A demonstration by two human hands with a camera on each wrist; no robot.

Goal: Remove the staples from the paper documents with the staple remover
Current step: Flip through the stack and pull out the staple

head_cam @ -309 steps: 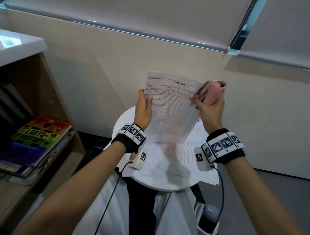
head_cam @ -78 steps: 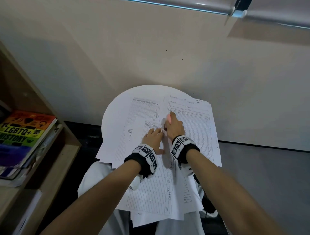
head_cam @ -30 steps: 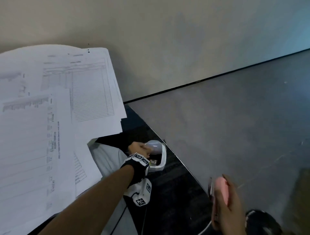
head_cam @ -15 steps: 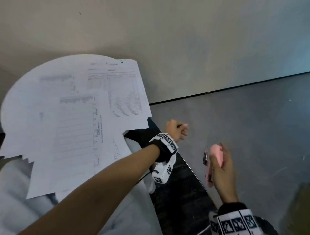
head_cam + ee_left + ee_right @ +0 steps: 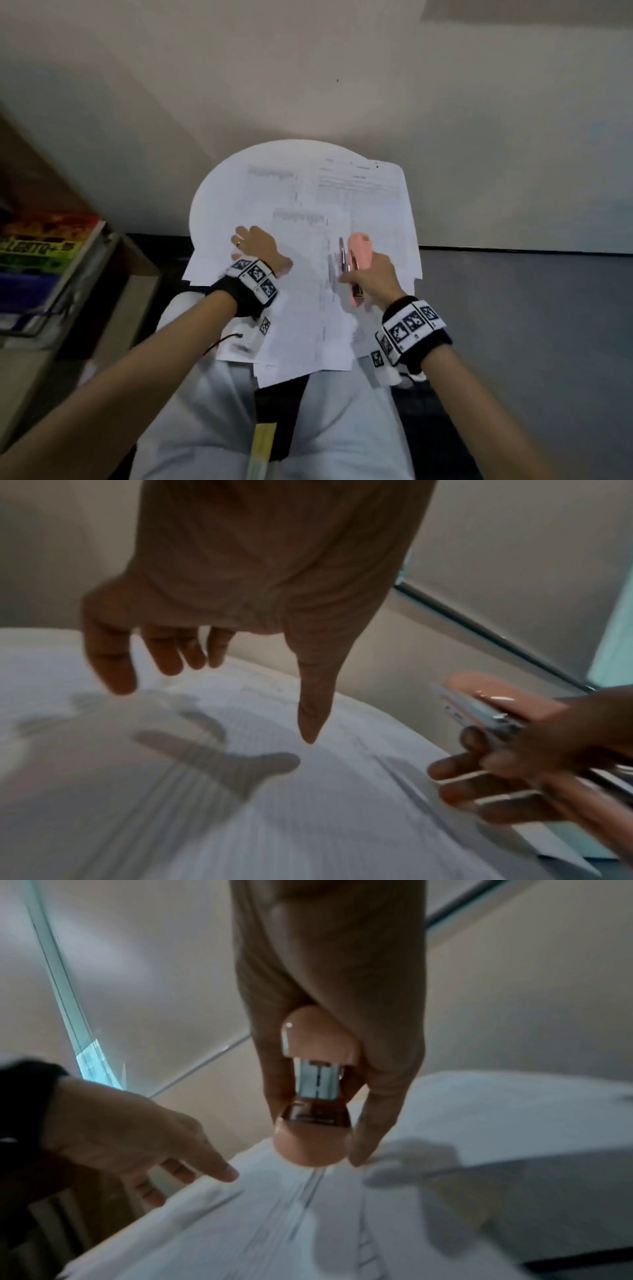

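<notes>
Several printed paper sheets [image 5: 308,301] lie overlapping on a small round white table [image 5: 219,192]. My left hand [image 5: 257,246] hovers just over the papers [image 5: 240,804] at the left with fingers spread and straight, holding nothing. My right hand [image 5: 370,277] grips the pink staple remover [image 5: 358,253] over the middle sheets, its metal jaws a little apart. In the right wrist view the pink staple remover [image 5: 318,1091] points down at the papers [image 5: 308,1231] with fingers along both its sides. In the left wrist view the staple remover [image 5: 486,704] is at the right.
A wooden shelf [image 5: 113,291] with stacked colourful books [image 5: 37,253] stands at the left. A beige wall [image 5: 308,85] rises right behind the table. Grey floor [image 5: 531,325] lies to the right. Sheets overhang the table's near edge above my lap [image 5: 222,411].
My view has swung back from the floor at the right to the table. The left hand came from beside the table onto the papers. The right hand brought the staple remover up over them.
</notes>
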